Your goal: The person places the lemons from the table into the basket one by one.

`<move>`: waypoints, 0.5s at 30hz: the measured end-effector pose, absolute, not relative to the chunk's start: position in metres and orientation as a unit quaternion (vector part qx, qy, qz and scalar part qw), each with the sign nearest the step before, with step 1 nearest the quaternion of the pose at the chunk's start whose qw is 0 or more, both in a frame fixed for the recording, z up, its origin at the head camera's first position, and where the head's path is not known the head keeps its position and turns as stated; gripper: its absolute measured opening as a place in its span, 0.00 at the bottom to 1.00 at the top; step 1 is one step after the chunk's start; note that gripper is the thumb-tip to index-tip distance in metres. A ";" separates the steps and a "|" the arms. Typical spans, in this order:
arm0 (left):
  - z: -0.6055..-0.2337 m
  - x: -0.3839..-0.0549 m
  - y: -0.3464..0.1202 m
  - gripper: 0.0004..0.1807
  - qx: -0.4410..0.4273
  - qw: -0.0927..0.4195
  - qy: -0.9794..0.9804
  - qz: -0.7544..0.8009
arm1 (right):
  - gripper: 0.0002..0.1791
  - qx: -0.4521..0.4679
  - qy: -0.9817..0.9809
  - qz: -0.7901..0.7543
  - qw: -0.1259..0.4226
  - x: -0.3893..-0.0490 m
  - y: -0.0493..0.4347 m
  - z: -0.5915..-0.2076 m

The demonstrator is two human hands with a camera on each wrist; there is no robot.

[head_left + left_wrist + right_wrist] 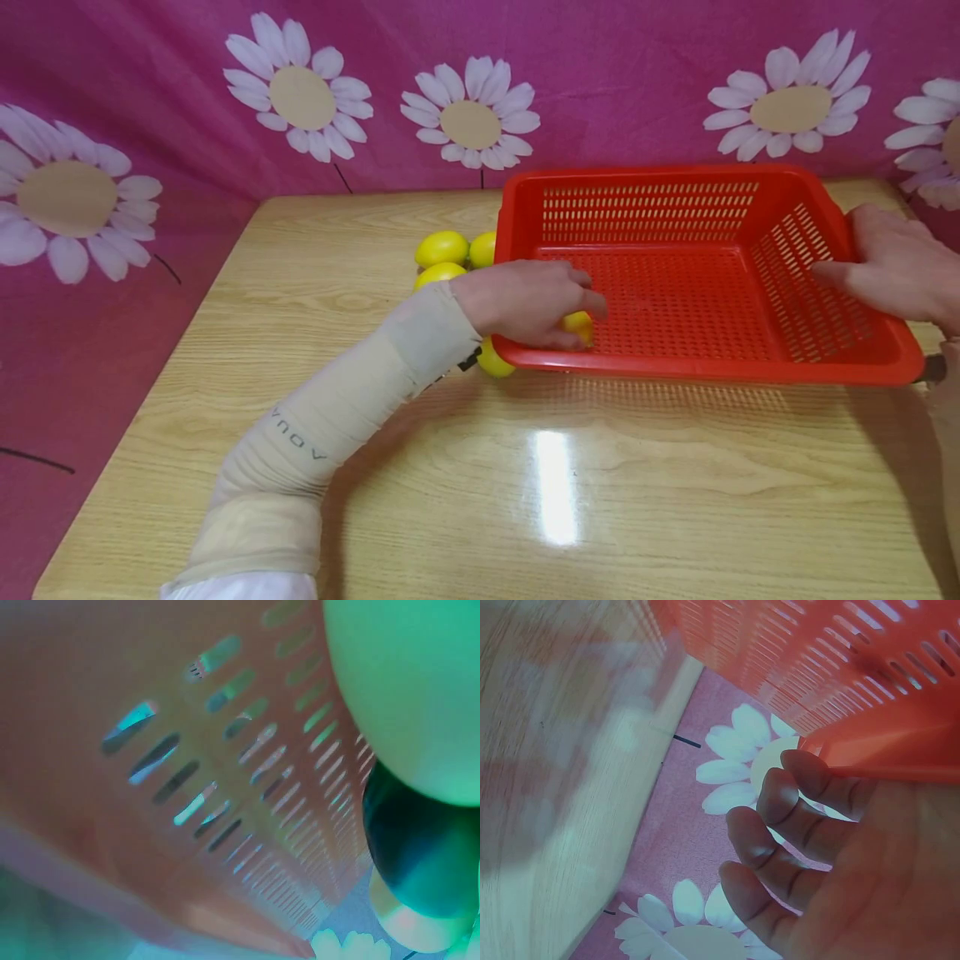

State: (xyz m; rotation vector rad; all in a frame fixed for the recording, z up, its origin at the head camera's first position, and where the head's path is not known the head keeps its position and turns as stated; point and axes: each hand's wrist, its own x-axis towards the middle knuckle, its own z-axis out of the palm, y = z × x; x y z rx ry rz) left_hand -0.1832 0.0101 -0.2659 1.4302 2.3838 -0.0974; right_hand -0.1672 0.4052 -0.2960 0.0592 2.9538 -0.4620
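Note:
In the head view my left hand (pixel 525 300) reaches over the left rim of the red plastic basket (pixel 765 371). Its curved fingers hold a yellow lemon (pixel 579 323) inside that end, mostly covered by the hand. My right hand (pixel 903 267) holds the basket's right rim, thumb over the inner side. In the right wrist view its fingers (pixel 761 844) lie loosely bent outside the slotted wall. More lemons (pixel 441 249) sit left of the basket, partly behind my left forearm. In the left wrist view, rounded green-tinted shapes (pixel 420 690) fill the right side; the left hand is not visible there.
The basket stands on a wooden table (pixel 660 500), with a bright reflection in front. A pink cloth (pixel 615 83) with white daisies hangs behind the table and at its left side.

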 end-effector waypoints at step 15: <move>-0.254 -0.185 0.001 0.28 0.496 0.165 0.853 -0.003 | 0.35 0.022 0.984 -0.156 0.080 -0.167 0.405 -0.296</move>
